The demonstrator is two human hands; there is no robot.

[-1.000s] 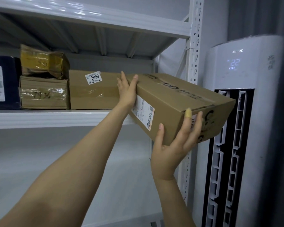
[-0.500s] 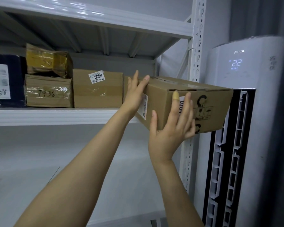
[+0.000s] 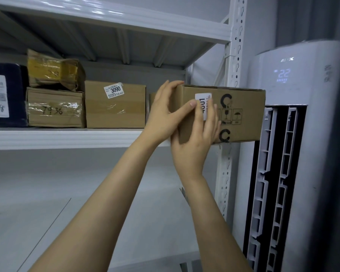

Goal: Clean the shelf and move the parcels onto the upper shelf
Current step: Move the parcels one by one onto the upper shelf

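Grips the upper left corner of a cardboard box (image 3: 241,107) with the left hand (image 3: 165,112), fingers curled over the top edge and thumb laid across the front face. Presses the right hand (image 3: 196,138) flat against that same face, fingers straight and lying partly over a white label, grasping nothing. Holds the box level at the right end of the upper shelf (image 3: 67,139), bottom in line with the front edge, right part standing in front of the white upright post (image 3: 236,46). Cannot tell whether resting on the board or carried.

Just left of it on the same shelf, a brown box with a 3090 sticker (image 3: 116,112). Next to that, further left, a flat taped box (image 3: 55,108) with handwritten digits, and on top of it a crumpled parcel (image 3: 53,71) wrapped in yellowish tape. At the left end, a dark parcel (image 3: 8,95) bearing a white label. Underneath, the lower shelf (image 3: 47,193). Right of the post, a white standing air conditioner (image 3: 302,154) showing 22 on its display (image 3: 284,73).
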